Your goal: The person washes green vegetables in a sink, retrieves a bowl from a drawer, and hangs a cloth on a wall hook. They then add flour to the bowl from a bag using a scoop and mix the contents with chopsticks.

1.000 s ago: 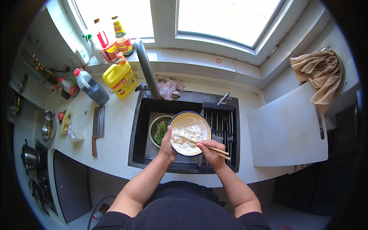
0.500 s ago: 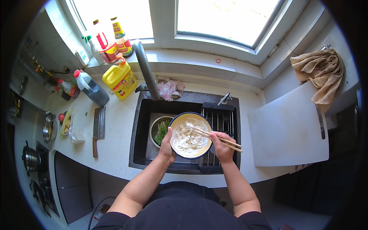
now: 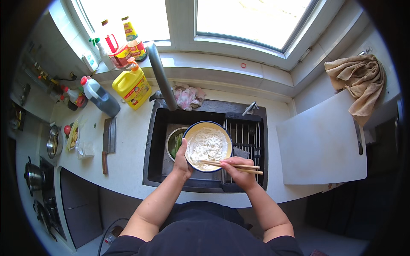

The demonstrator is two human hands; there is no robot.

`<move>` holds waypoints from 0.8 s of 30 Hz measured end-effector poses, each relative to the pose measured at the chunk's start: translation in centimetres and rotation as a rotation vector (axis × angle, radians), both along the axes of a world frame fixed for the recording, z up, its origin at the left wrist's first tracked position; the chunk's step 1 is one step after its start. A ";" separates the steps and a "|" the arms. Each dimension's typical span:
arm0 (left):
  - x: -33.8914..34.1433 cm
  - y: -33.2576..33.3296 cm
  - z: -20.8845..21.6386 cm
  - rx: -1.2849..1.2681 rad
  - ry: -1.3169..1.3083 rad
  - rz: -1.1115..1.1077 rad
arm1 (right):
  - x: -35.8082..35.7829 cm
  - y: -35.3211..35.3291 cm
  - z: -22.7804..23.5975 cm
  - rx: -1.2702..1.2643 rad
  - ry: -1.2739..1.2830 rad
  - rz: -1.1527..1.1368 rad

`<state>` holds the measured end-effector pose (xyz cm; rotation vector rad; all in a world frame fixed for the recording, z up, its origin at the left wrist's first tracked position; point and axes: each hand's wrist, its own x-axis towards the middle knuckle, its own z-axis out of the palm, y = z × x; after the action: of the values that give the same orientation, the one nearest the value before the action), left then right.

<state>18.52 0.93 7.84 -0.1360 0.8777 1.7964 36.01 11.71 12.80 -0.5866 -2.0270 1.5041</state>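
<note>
Far to the left of your left hand [image 3: 183,161], a stove [image 3: 40,187] with a pot edges the pale counter [image 3: 128,158], where a cleaver [image 3: 108,143] lies flat. Beyond it stand a dark bottle [image 3: 101,96] and a yellow jug [image 3: 132,86] below the bright window [image 3: 252,19]. Your left hand is cupped around the near-left rim of the bowl [image 3: 208,146], thumb over the edge — it holds the bowl of white flour above the black sink [image 3: 162,141]. Just beyond that hand a metal bowl of greens [image 3: 175,143] sits in the basin. Your right hand [image 3: 239,170], touching the bowl's near-right rim, pinches chopsticks [image 3: 232,166] whose tips reach into the flour. Right of it lies a white cutting board [image 3: 320,141]; a tan cloth [image 3: 361,81] hangs beyond.
</note>
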 end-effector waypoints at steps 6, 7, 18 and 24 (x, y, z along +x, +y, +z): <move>0.2 0.0 0.0 0.026 0.026 0.012 | 0.9 2.8 -1.8 -0.110 0.171 -0.252; 0.2 0.0 0.1 0.023 0.013 0.009 | 1.0 3.0 -1.1 -0.115 0.179 -0.268; 0.2 0.0 0.3 0.029 0.023 0.044 | -0.4 -1.5 -1.5 0.315 0.085 -0.037; 0.2 -0.4 0.0 0.010 0.045 0.067 | -0.9 -2.8 0.1 0.289 0.162 0.007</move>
<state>18.72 0.56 7.88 -0.1202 0.9057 1.8726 35.09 8.91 12.88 -0.3302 -2.0690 1.1897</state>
